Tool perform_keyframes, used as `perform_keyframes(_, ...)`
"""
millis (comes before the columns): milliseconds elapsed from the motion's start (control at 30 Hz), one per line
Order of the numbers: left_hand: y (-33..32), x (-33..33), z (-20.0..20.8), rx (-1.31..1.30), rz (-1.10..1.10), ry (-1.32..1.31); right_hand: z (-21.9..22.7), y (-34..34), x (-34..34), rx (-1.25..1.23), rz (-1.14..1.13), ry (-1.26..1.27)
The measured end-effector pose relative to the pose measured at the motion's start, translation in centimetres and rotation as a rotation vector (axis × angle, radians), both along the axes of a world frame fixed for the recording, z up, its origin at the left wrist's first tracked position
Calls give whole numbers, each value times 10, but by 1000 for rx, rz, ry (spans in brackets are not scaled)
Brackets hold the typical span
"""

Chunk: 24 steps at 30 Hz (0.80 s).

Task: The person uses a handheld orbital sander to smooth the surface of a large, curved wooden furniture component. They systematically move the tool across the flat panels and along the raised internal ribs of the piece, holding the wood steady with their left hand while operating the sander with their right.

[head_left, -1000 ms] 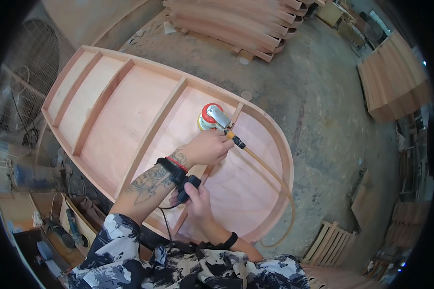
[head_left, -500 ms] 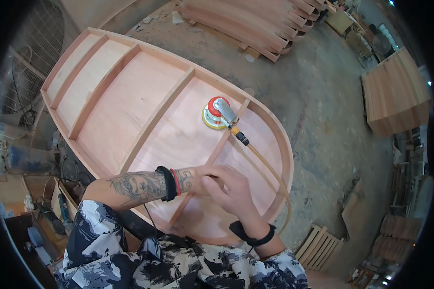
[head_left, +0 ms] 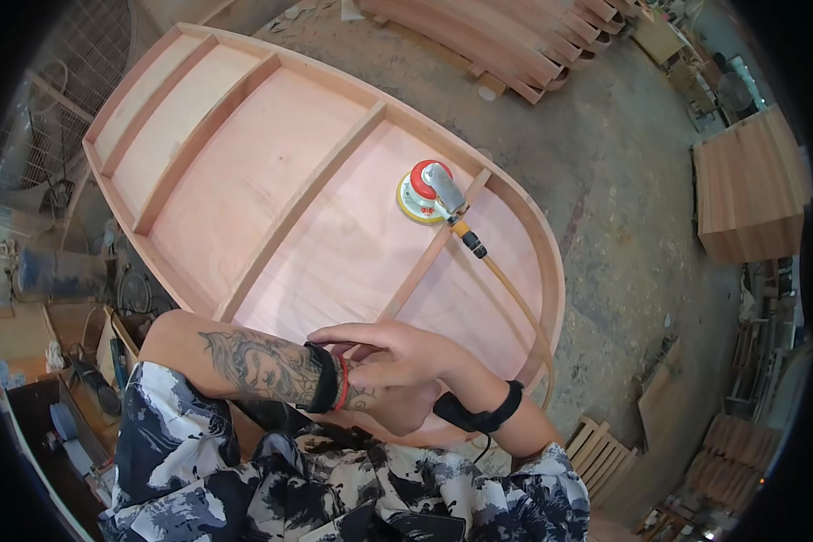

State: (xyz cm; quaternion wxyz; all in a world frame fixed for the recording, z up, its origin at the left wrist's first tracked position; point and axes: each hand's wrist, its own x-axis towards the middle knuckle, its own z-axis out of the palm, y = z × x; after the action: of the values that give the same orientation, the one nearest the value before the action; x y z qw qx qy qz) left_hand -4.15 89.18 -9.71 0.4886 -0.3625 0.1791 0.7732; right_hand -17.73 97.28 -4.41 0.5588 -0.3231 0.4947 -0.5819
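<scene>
My left forearm crosses from the left, with a black wristband point(head_left: 325, 379) and a thin red bracelet point(head_left: 342, 383) on the wrist. My left hand point(head_left: 408, 411) hangs low over the near end of the wooden panel frame point(head_left: 309, 203), its fingers hidden. Across that wrist lies my right hand point(head_left: 396, 348), its bent fingers closed around the edge of the wristband. Another black band point(head_left: 483, 414) circles my right wrist. Untouched, a round air sander point(head_left: 434, 191) with a red and silver top rests on the panel, against a cross rib point(head_left: 429, 257).
A tan air hose point(head_left: 515, 307) runs from the sander over the panel's right rim. Curved wooden parts point(head_left: 488, 32) are stacked on the floor at the back. A wooden stack point(head_left: 750, 185) stands at right, a slatted piece point(head_left: 598, 456) lower right, and a tool box point(head_left: 63, 443) lower left.
My right hand has slid left over my left wrist, and its fingers have reached the wristband. The left hand has lowered toward me. The sander and panel sit slightly higher and farther right in view.
</scene>
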Motion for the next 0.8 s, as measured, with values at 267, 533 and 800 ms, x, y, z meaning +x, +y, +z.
perform_keyframes(267,31,2,46,-322,320,-716,9,-10,2,-285,-71,98)
perform_keyframes(533,55,-7,72,-325,443,-1058,32,5,-3,-247,109,171)
perform_keyframes(800,61,-17,82,-329,554,-1403,30,-3,15,-160,-90,320)
